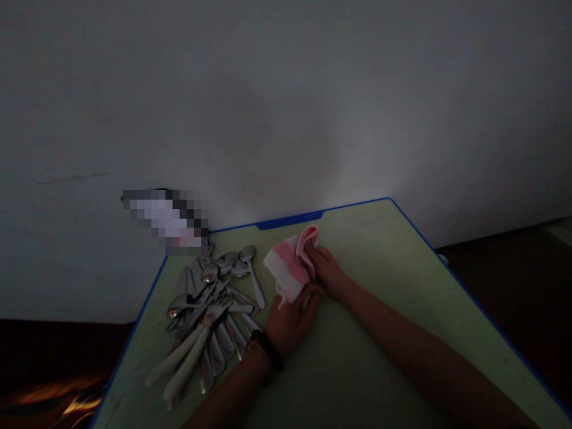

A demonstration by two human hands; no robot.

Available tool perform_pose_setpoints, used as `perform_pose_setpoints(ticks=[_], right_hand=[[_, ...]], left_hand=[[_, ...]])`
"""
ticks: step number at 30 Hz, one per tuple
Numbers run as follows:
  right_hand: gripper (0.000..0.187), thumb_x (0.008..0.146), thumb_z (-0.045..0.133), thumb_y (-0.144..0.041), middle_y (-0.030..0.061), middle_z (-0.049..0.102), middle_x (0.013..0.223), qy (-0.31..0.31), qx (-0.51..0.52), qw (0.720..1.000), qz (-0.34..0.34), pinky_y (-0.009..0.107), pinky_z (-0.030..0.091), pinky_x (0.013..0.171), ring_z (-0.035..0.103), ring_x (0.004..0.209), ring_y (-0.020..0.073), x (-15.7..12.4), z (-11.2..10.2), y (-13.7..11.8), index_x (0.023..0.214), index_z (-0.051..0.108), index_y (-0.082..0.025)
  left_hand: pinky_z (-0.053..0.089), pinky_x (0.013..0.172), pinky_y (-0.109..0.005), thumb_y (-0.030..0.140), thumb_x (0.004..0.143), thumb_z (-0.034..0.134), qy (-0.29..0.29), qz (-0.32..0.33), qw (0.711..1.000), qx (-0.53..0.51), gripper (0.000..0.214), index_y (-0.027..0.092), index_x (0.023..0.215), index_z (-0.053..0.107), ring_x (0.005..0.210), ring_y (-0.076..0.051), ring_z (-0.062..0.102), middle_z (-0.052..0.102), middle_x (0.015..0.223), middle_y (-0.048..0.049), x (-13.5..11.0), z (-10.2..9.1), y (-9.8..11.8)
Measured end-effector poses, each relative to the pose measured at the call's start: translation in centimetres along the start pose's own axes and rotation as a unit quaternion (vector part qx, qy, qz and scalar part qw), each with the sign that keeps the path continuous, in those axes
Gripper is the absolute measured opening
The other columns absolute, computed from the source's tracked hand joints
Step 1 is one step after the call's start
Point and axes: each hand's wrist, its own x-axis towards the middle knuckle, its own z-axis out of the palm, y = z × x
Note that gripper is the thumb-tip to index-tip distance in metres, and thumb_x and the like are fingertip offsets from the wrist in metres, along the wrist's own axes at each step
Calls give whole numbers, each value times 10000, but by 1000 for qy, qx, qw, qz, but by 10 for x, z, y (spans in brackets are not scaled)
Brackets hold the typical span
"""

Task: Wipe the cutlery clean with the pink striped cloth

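— Nearest the camera?
— Two bare forearms over the green table (pixel 384 250); dark band (pixel 267 350) on the left wrist.
— Hands?
— Left hand (pixel 290 322) curled, fingertips touching the lower edge of the cloth (pixel 289 267). Right hand (pixel 328 269) closed on the cloth's far side, pinching a fold.
— Count?
— One cloth, pink and white, held mid-table just above the surface. One heap of cutlery (pixel 212 304) left of it: spoons, forks, two pale-handled knives; too overlapped and dim for an exact number.
— Any writing?
— None legible; a pixelated patch (pixel 167 219) behind the heap.
— Around?
— Blue table rim, blue tab (pixel 289 221) at the far edge, grey wall (pixel 286 89) behind. Heap just beside the left hand, not touching.
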Motion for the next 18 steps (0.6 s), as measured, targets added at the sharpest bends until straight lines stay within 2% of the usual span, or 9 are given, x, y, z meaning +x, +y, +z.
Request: perform_pose_setpoints(ticks=[4, 8, 12, 18], right_hand=[[421, 662, 605, -570, -40, 523, 490, 6, 13, 1000, 14, 210, 297, 457, 446, 463, 83, 0, 2, -2, 645, 552, -152], [396, 667, 634, -535, -24, 587, 553, 10, 114, 993, 32, 229, 375, 511, 516, 510, 111, 2, 5, -7, 776, 584, -158], [345, 708, 633, -480, -8, 624, 599, -7, 185, 979, 83, 240, 421, 550, 558, 547, 124, 5, 4, -9, 818, 589, -156], [284, 766, 593, -418, 5, 624, 577, -39, 172, 977, 121, 234, 425, 532, 569, 553, 131, 6, 0, -8, 797, 602, -136]], left_hand=[[434, 748, -269, 302, 906, 375, 13, 19, 1000, -19, 230, 256, 991, 584, 836, -168, 612, 665, 934, 8, 1, 0, -1], [420, 780, -262, 273, 892, 414, 34, 53, 994, -85, 206, 220, 972, 596, 850, -168, 601, 656, 921, -18, 4, -1, -3], [416, 700, -252, 275, 900, 393, -1, 74, 989, -126, 245, 202, 1049, 573, 744, -154, 576, 631, 847, -16, 2, -6, -3], [399, 641, -254, 289, 879, 389, -40, 166, 965, -198, 309, 174, 1156, 460, 687, -147, 505, 541, 802, -14, -2, -11, -3]])
